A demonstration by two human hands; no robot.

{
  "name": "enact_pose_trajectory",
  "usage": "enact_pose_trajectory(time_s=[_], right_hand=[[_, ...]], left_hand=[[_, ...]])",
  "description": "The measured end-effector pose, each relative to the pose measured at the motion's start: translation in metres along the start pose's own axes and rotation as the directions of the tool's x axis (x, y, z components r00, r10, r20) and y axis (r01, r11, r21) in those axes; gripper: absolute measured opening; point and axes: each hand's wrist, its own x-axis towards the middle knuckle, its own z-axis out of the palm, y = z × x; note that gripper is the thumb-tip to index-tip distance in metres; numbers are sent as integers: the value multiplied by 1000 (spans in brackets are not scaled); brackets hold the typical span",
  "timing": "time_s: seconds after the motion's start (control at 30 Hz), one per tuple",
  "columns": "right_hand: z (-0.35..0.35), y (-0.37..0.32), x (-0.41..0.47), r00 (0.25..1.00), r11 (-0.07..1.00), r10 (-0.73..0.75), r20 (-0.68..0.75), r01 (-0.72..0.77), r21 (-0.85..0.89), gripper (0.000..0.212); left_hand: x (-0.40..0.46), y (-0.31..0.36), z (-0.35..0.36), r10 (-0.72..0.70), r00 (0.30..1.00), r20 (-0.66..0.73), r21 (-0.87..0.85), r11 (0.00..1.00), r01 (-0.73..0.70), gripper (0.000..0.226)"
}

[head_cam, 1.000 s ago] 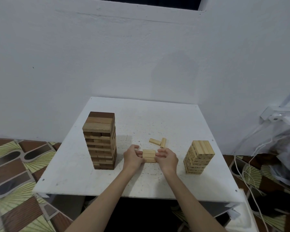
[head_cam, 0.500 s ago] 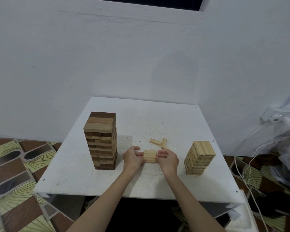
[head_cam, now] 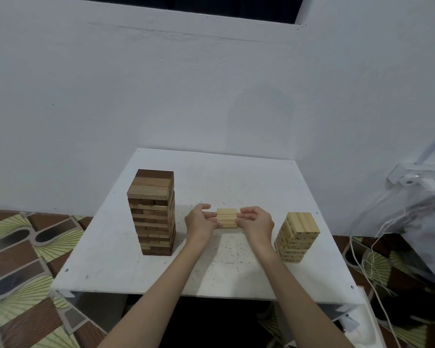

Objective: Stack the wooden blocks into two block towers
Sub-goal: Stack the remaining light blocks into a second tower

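Note:
A small bundle of light wooden blocks point(head_cam: 227, 218) is pinched from both sides between my left hand point(head_cam: 200, 223) and my right hand point(head_cam: 256, 223), over the middle of the white table point(head_cam: 236, 177). Whether the bundle touches the table is unclear. To the left stands a tall tower of darker brown blocks point(head_cam: 152, 212). A shorter tower of light blocks point(head_cam: 296, 237) stands to the right, close to my right wrist. The two loose light blocks seen earlier behind the bundle are hidden by it.
White walls close off the back and the right side. A wall socket with white cables point(head_cam: 412, 182) and a grey bag point(head_cam: 427, 222) lie right of the table. Patterned floor tiles point(head_cam: 23, 247) show on the left.
Both hands and the block bundle have risen slightly and shifted away from me, and the bundle now covers the two loose blocks. Both towers stand as before.

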Motion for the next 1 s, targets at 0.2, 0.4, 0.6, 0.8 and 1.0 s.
enact_pose_trajectory(time_s=[0.2, 0.4, 0.6, 0.8, 1.0], right_hand=[[-18, -33, 3, 998, 998, -63, -26, 64, 16, 25], [-42, -58, 0, 991, 993, -119, -56, 120, 12, 26], [-75, -71, -1, 982, 987, -163, -93, 164, -4, 26], [-117, -68, -2, 985, 990, -133, -106, 128, -50, 26], [-152, -62, 0, 991, 995, -80, -111, 71, -76, 26]], left_hand=[[-8, 37, 0, 109, 994, -6, -36, 993, -109, 59], [-22, 64, 3, 171, 985, 8, -72, 983, -170, 58], [-35, 82, 20, 205, 977, 54, -91, 976, -200, 59], [-52, 92, 52, 199, 972, 126, -78, 979, -191, 57], [-62, 94, 81, 190, 965, 178, -42, 982, -186, 57]])
